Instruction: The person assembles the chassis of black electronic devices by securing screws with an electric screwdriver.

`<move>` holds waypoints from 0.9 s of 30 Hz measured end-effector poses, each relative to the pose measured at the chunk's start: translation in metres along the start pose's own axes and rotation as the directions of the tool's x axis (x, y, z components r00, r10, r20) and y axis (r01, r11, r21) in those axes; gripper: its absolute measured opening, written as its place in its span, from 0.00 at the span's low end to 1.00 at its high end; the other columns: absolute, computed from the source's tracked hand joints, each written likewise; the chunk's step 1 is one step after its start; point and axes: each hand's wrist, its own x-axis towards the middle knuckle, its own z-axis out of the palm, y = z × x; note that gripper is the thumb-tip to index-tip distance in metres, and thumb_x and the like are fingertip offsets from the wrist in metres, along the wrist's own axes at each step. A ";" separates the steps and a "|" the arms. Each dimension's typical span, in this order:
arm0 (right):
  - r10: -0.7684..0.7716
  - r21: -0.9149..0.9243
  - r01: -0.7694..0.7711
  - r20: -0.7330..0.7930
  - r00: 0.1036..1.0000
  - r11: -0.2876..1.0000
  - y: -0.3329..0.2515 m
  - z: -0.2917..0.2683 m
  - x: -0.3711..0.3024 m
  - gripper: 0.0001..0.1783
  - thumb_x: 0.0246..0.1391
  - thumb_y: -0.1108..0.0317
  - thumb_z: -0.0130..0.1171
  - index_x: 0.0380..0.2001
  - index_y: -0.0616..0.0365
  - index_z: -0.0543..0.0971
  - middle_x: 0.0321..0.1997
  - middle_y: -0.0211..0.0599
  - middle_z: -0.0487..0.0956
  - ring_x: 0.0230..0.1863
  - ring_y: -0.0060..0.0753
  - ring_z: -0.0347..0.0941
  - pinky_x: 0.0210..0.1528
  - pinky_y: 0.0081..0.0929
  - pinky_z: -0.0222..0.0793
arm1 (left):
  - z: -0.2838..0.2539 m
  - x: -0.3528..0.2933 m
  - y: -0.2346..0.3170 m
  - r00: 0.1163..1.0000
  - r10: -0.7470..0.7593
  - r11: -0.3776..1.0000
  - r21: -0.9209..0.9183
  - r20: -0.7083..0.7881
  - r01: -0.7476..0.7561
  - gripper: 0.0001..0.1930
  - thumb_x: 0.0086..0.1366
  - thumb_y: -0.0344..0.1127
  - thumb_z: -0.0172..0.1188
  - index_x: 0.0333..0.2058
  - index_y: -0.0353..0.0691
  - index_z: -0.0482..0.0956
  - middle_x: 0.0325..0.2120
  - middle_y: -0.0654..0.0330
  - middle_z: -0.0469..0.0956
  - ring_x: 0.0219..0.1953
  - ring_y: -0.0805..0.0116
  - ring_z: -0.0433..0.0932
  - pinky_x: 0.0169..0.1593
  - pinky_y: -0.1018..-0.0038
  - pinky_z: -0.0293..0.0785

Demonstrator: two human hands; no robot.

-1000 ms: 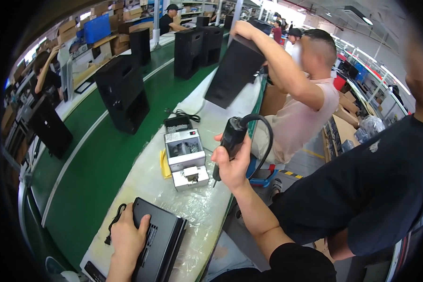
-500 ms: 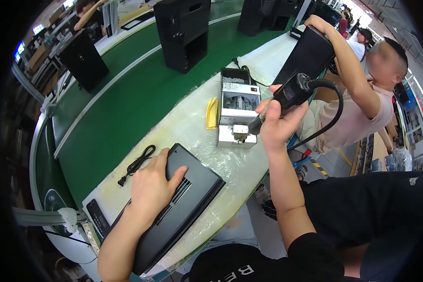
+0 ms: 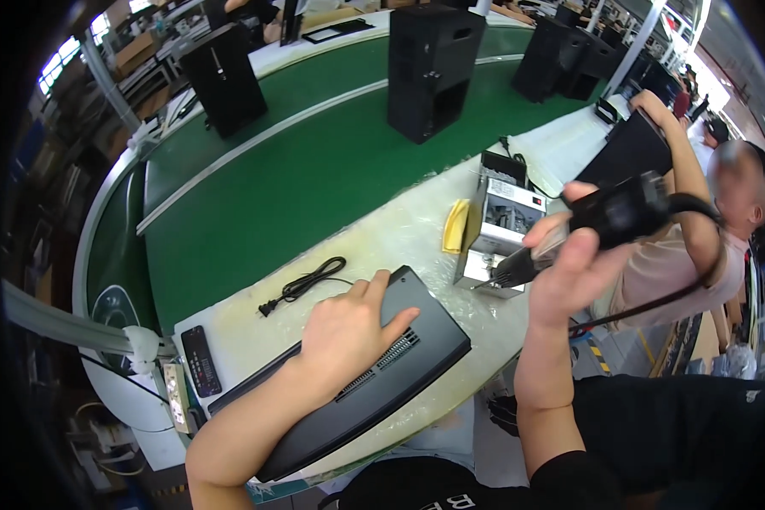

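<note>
My left hand (image 3: 348, 330) lies over a flat black case (image 3: 416, 357) with rows of vent slots, its thumb and fingers spread on the top. In my right hand (image 3: 574, 276) is a black electric screwdriver (image 3: 616, 212) with a thick cable at its rear end. Its bit points left and down, close to the front of a white screw feeder (image 3: 506, 217). Whether the bit touches the feeder I cannot tell. Small metal pieces show inside the feeder's open top.
A coiled black power cord (image 3: 310, 279) and a dark phone-like device (image 3: 201, 361) lie left of the case. Beside the feeder is a yellow cloth (image 3: 456, 226). Black cabinets (image 3: 429, 72) stand on the green conveyor (image 3: 314, 178). At right, a co-worker (image 3: 663, 285) handles another black box (image 3: 629, 153).
The view has turned, so most things appear farther right. The screwdriver's bit has come to the feeder's front edge. My left hand keeps its place on the case.
</note>
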 end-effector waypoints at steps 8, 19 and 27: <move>-0.024 0.197 0.008 0.082 0.996 0.980 -0.039 0.064 0.037 0.26 0.65 0.53 0.46 0.52 0.65 0.57 0.47 0.52 0.74 0.19 0.24 0.72 0.19 0.16 0.66 | 0.009 0.006 0.012 0.999 0.025 1.000 -0.019 0.042 -0.024 0.27 0.61 0.55 0.58 0.44 0.33 0.74 0.21 0.51 0.77 0.19 0.53 0.78 0.22 0.65 0.76; 0.050 0.302 -0.111 0.203 0.978 0.947 -0.023 0.076 0.013 0.31 0.60 0.56 0.57 0.53 0.65 0.55 0.46 0.50 0.74 0.22 0.23 0.72 0.22 0.18 0.68 | 0.007 0.008 0.019 0.999 0.035 0.999 -0.017 0.039 -0.034 0.28 0.60 0.56 0.58 0.44 0.32 0.73 0.21 0.52 0.77 0.19 0.55 0.78 0.22 0.67 0.76; 0.093 0.480 -0.193 0.223 0.970 0.856 -0.032 0.097 0.003 0.46 0.52 0.65 0.66 0.63 0.75 0.50 0.52 0.48 0.72 0.48 0.33 0.73 0.51 0.23 0.68 | -0.005 -0.004 0.008 0.999 -0.024 0.999 0.027 0.047 0.023 0.31 0.60 0.56 0.58 0.47 0.31 0.73 0.23 0.52 0.78 0.20 0.57 0.79 0.24 0.68 0.76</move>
